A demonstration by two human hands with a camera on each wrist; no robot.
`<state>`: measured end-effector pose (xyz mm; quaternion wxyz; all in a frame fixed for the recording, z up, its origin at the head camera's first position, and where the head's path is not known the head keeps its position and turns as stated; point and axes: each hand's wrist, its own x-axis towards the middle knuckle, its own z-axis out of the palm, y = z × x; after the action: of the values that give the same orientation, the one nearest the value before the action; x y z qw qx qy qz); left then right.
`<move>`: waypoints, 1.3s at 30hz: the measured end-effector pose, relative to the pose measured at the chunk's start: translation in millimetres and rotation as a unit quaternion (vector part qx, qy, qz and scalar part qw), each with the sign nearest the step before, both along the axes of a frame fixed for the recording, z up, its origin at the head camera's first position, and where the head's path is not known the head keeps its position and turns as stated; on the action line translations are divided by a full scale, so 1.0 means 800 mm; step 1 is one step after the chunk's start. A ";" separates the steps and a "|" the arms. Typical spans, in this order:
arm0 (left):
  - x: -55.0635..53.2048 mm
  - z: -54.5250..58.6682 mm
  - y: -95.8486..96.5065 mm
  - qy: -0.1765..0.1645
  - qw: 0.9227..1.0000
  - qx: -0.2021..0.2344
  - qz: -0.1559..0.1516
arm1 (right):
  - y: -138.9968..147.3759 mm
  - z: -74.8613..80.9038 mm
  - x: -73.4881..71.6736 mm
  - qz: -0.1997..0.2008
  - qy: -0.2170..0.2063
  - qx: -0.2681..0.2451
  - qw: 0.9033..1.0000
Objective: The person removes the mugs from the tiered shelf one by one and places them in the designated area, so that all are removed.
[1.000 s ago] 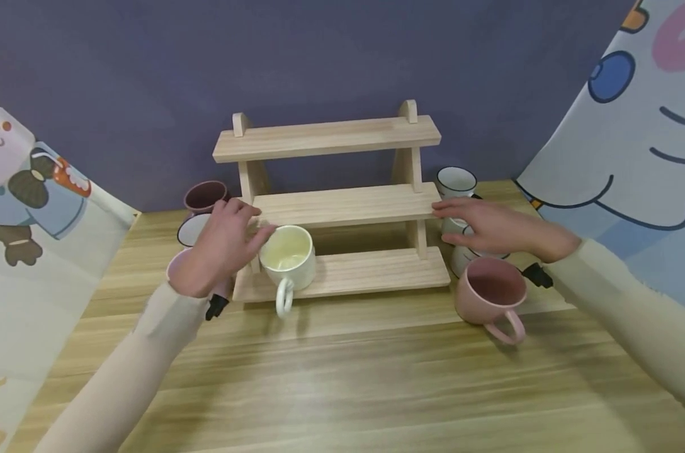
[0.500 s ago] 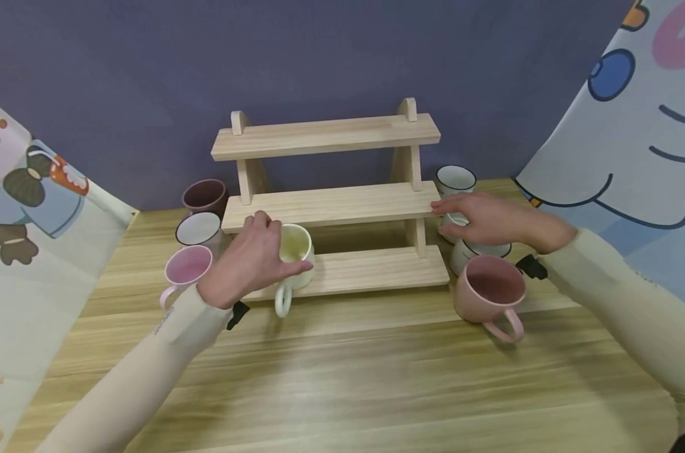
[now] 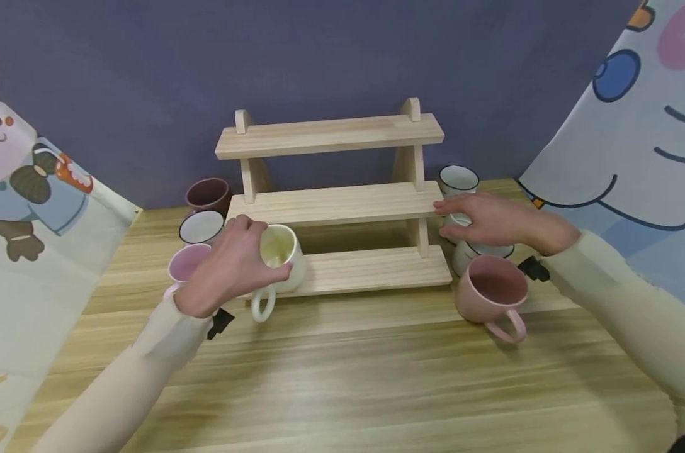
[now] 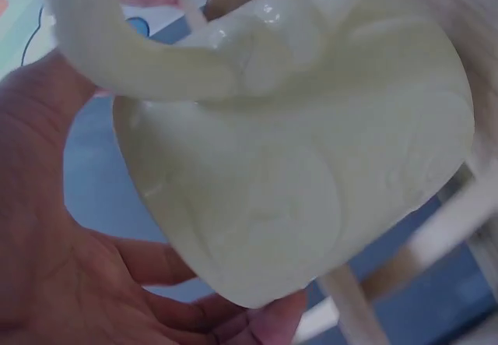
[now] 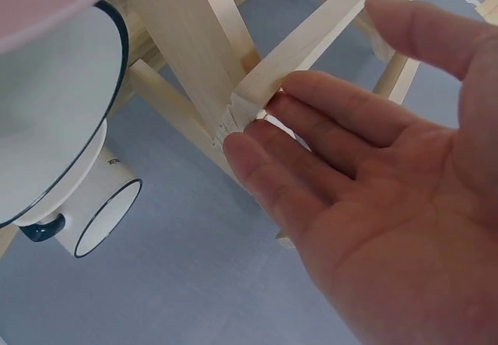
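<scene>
A cream mug [image 3: 291, 261] stands at the left end of the bottom shelf of a three-tier wooden stand [image 3: 371, 270]. My left hand [image 3: 229, 264] holds it from the left and top, the thumb across its near side. In the left wrist view the cream mug [image 4: 303, 174] has fingers around its edge; its handle points toward the front left. My right hand [image 3: 486, 219] reaches to the right end of the middle shelf. Its fairly straight fingers [image 5: 280, 170] lie at that shelf end in the right wrist view, with nothing held.
Left of the stand are a dark maroon mug [image 3: 208, 194], a white dark-rimmed mug [image 3: 201, 226] and a pink mug [image 3: 186, 261]. On the right are a pink mug [image 3: 484, 302] and several white dark-rimmed mugs [image 3: 458, 180]. A dark cloth [image 3: 331, 56] hangs behind.
My left hand has come from beside the cream mug to gripping it. The mug has shifted slightly left, its handle swinging left. My right hand stays at the shelf end.
</scene>
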<state>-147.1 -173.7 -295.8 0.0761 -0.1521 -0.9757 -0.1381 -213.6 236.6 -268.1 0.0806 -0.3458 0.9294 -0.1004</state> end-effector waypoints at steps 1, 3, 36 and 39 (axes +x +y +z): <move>0.004 0.002 -0.006 0.004 1.000 0.005 -0.002 | 0.001 0.000 0.000 -0.002 -0.002 0.001 1.000; 0.015 0.005 -0.018 0.020 1.000 0.000 0.000 | 0.003 0.000 0.000 -0.005 -0.005 0.003 1.000; 0.099 -0.064 -0.119 0.072 0.996 0.007 -0.059 | 0.031 0.004 0.027 -0.034 0.012 0.027 0.999; 0.095 -0.059 -0.121 0.083 0.994 -0.005 -0.069 | 0.029 0.003 0.028 -0.032 0.019 0.027 0.999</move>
<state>-71.2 -270.3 -343.2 0.1460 -0.2307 -0.9539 -0.1249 -191.4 259.7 -265.8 0.0687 -0.3158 0.9436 -0.0715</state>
